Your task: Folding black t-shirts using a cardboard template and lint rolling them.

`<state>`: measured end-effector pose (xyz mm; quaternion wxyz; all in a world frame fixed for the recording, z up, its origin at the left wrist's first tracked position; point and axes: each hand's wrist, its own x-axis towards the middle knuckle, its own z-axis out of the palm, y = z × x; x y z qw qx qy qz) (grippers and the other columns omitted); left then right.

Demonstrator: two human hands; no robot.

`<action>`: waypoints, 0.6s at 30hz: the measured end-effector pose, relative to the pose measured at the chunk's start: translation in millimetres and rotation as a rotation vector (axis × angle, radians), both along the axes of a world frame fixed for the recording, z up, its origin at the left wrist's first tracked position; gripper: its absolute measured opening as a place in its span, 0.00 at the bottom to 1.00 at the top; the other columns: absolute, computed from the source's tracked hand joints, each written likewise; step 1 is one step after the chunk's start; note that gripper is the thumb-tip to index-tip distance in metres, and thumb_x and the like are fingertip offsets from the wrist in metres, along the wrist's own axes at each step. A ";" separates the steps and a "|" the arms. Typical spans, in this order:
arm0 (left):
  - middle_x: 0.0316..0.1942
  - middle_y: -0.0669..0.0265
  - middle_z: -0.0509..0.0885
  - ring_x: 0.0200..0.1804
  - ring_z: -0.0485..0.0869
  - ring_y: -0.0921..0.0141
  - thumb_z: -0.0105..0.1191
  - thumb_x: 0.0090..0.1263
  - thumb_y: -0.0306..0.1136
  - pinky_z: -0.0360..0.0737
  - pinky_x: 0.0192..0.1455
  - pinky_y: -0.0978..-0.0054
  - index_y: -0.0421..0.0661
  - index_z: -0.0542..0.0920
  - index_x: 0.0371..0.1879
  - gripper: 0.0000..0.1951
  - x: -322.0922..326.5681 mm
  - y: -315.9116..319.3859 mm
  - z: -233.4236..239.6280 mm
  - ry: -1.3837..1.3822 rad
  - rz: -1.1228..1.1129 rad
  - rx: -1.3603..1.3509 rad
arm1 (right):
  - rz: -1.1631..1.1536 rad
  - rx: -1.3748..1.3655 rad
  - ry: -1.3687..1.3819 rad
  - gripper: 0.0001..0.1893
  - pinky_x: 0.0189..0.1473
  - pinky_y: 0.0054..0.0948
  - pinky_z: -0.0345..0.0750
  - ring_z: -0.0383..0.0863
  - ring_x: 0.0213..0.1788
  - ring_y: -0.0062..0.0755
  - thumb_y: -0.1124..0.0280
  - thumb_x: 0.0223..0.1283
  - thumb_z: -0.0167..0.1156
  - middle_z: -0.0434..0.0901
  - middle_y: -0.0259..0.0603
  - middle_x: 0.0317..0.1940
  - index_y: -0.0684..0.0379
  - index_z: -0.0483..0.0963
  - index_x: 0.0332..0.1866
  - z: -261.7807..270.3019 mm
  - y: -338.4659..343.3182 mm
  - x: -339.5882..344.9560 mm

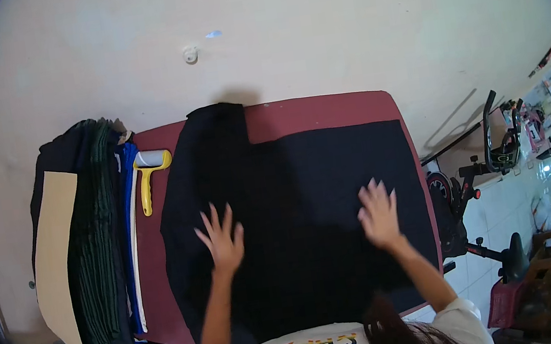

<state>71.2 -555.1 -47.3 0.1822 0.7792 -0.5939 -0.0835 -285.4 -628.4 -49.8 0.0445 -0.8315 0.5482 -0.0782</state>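
Note:
A large piece of dark fabric point(277, 187), black or navy, lies spread over a table with a dark red top point(320, 111). On its left part rests my left hand point(224, 241), palm down with the fingers apart. My right hand point(380, 213) lies palm down on the right part, its fingers slightly spread. Neither hand grips anything. The fabric has a notch cut out at its far edge, where the red top shows. A lint roller with a yellow handle point(145, 189) lies left of the fabric, beside a stack of folded cloth.
Folded dark green cloth point(102, 247) and blue cloth point(126, 191) are stacked at the left, with a tan board or card point(60, 263) on the outer side. A pale wall point(315, 36) stands behind the table. At the right are an exercise bike point(465, 188) and a red plastic basket point(504, 303).

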 end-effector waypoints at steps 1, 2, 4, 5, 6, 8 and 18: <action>0.68 0.55 0.46 0.69 0.41 0.52 0.42 0.66 0.42 0.32 0.63 0.40 0.53 0.60 0.63 0.25 -16.8 33.3 2.8 0.150 0.033 0.108 | 0.111 0.057 -0.008 0.26 0.64 0.55 0.42 0.48 0.67 0.50 0.59 0.60 0.45 0.51 0.48 0.65 0.55 0.57 0.63 1.8 36.3 4.3; 0.68 0.55 0.46 0.69 0.40 0.52 0.42 0.66 0.43 0.32 0.63 0.40 0.53 0.60 0.63 0.26 -30.7 63.2 3.3 0.264 0.076 0.177 | 0.098 0.158 -0.036 0.27 0.65 0.55 0.41 0.46 0.68 0.50 0.59 0.59 0.47 0.50 0.49 0.66 0.56 0.57 0.63 3.7 70.8 5.0; 0.68 0.55 0.45 0.69 0.40 0.52 0.42 0.66 0.44 0.32 0.63 0.41 0.53 0.60 0.64 0.26 -42.4 114.4 0.8 0.248 0.212 0.220 | 0.115 0.216 -0.091 0.28 0.65 0.55 0.40 0.45 0.68 0.49 0.59 0.58 0.48 0.49 0.49 0.66 0.56 0.56 0.63 2.4 108.7 -5.4; 0.68 0.55 0.45 0.69 0.40 0.52 0.42 0.66 0.44 0.32 0.63 0.41 0.53 0.60 0.64 0.26 -39.9 133.2 -3.0 0.244 0.200 0.210 | 0.001 0.206 -0.043 0.28 0.65 0.55 0.41 0.46 0.68 0.49 0.59 0.58 0.48 0.50 0.49 0.66 0.55 0.56 0.63 1.1 121.6 -18.9; 0.69 0.56 0.45 0.70 0.40 0.53 0.41 0.67 0.44 0.32 0.63 0.41 0.53 0.59 0.64 0.26 -33.7 151.4 -6.9 0.146 0.305 0.239 | -0.085 0.156 -0.005 0.28 0.64 0.55 0.42 0.48 0.67 0.49 0.58 0.58 0.48 0.51 0.48 0.65 0.55 0.56 0.63 -0.6 133.4 -35.3; 0.69 0.57 0.46 0.70 0.42 0.55 0.38 0.67 0.46 0.34 0.64 0.43 0.53 0.56 0.65 0.27 -13.7 183.9 -13.7 -0.021 0.427 0.280 | -0.273 0.038 -0.008 0.28 0.64 0.55 0.40 0.46 0.69 0.47 0.57 0.59 0.46 0.50 0.47 0.66 0.53 0.57 0.64 -4.1 142.5 -74.8; 0.67 0.58 0.51 0.69 0.47 0.59 0.37 0.67 0.48 0.42 0.66 0.49 0.50 0.57 0.64 0.27 23.5 234.4 -49.3 -0.279 0.489 0.037 | -0.205 -0.030 -0.017 0.30 0.65 0.52 0.39 0.45 0.69 0.43 0.54 0.60 0.42 0.49 0.46 0.67 0.58 0.53 0.65 -30.5 214.2 -92.4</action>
